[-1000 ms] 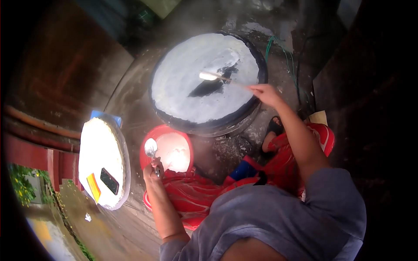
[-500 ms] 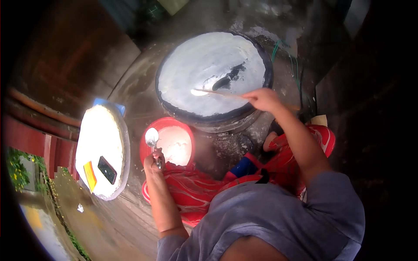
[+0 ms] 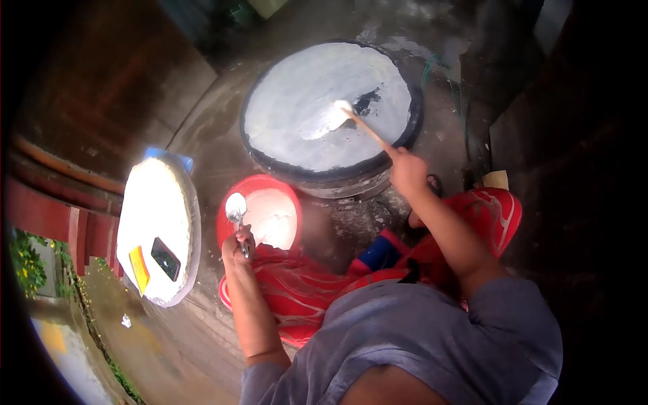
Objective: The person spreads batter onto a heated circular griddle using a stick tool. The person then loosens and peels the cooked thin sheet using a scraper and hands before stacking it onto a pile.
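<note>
My right hand (image 3: pixel 409 173) is closed round the handle of a wooden spreader (image 3: pixel 370 131). The spreader's head rests in white batter (image 3: pixel 290 101) that coats a large round black griddle (image 3: pixel 304 177). A dark uncoated patch shows beside the spreader's head. My left hand (image 3: pixel 239 246) grips a metal ladle (image 3: pixel 235 206) by its handle, bowl upward, over the near left rim of a red basin (image 3: pixel 254 183). Pale liquid batter (image 3: pixel 271 216) lies inside the basin.
On the left stands a round, brightly lit white tray (image 3: pixel 152 209) with a phone (image 3: pixel 165 259) and a yellow packet (image 3: pixel 140 270) on it. A blue object (image 3: pixel 177 159) shows behind it. Green cord (image 3: pixel 455 94) lies to the griddle's right.
My right hand has turned, and the spreader's head has swept up and right across the griddle, covering part of the dark patch with batter. My left hand and the ladle have barely moved.
</note>
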{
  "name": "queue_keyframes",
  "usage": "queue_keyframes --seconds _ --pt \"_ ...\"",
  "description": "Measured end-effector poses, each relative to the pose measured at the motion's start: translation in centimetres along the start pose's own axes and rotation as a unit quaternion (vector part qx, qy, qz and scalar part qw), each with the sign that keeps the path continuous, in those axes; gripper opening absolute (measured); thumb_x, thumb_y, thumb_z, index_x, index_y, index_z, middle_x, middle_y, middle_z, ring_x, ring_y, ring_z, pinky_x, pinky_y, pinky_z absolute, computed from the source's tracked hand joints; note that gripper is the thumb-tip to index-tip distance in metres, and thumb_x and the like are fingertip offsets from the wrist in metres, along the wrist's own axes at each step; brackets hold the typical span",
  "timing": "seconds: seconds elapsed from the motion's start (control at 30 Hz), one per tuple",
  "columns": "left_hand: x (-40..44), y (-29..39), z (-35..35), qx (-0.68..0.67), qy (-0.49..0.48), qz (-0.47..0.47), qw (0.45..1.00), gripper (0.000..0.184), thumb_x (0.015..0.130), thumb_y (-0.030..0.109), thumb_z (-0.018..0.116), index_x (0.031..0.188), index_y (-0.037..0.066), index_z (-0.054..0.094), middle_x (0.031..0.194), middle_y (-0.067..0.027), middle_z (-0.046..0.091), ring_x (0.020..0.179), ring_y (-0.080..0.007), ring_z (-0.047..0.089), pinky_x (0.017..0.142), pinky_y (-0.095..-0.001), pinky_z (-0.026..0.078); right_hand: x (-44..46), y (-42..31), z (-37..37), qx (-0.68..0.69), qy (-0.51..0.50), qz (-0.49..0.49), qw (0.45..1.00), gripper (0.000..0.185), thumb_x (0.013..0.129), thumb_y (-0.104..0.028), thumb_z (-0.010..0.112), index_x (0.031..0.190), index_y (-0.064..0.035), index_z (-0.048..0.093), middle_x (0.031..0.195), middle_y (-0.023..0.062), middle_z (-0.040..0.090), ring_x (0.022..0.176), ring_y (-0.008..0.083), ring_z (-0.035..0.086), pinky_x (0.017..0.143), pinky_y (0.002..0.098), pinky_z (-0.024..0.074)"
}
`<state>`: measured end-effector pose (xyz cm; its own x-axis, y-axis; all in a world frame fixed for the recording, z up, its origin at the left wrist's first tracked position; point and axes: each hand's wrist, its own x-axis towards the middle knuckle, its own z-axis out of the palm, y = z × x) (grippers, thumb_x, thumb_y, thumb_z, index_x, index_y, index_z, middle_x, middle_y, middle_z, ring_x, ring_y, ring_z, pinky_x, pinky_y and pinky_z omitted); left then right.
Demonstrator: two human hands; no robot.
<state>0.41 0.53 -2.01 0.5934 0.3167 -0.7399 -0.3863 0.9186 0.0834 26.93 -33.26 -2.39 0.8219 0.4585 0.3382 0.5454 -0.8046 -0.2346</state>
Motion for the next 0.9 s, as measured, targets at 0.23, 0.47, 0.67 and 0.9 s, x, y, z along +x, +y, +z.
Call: queue_keyframes --seconds 0.23,0.47,0.67,0.9 --pt "0.0 0.3 -0.1 -0.029 -0.019 -0.009 0.999 0.01 0.089 0.002 0.03 0.092 -0.006 0.036 0.073 -0.0104 0.045 0.048 -0.0141 0.046 0.038 -0.0219 0.042 -2.6 -0.3 0.9 0.022 -0.007 -0.064 0.998 0.044 0.073 -0.005 0.051 0.115 -0.017 0.055 0.076 0.0076 0.053 0.063 0.0263 0.058 0.054 0.0389 0.0473" --pt "0.0 0.8 -0.6 -0.024 -0.046 -0.022 0.998 0.008 0.088 0.001 0.031 0.09 -0.004 0.037 0.07 -0.009 0.045 0.048 -0.014 0.045 0.041 -0.023 0.043 -1.8 0.5 -0.6 0.134 -0.018 0.131 0.982 0.044 0.069 -0.007 0.054 0.113 -0.0176 0.055 0.093 0.0101 0.06 0.076 0.0289 0.061 0.064 0.0405 0.0487" --pt "-1.4 0.5 -0.2 -0.062 -0.06 -0.025 0.996 0.01 0.089 0.003 0.03 0.087 -0.003 0.038 0.068 -0.0075 0.044 0.047 -0.0147 0.043 0.041 -0.0246 0.042 -0.9 4.4 -0.6 -0.002 0.043 0.038 0.998 0.039 0.074 -0.006 0.052 0.111 -0.0137 0.056 0.082 0.0086 0.057 0.07 0.0278 0.059 0.058 0.0376 0.0477" --pt "-4.3 -2.2 -0.9 -0.197 -0.186 -0.057 0.961 0.017 0.088 0.0 0.031 0.095 -0.01 0.042 0.064 -0.0054 0.044 0.047 -0.0135 0.043 0.041 -0.025 0.04 -1.0 6.1 -2.1 0.149 -0.078 0.195 0.966 0.033 0.082 -0.012 0.048 0.115 -0.0132 0.052 0.097 0.0158 0.059 0.088 0.0331 0.059 0.075 0.0416 0.0471"
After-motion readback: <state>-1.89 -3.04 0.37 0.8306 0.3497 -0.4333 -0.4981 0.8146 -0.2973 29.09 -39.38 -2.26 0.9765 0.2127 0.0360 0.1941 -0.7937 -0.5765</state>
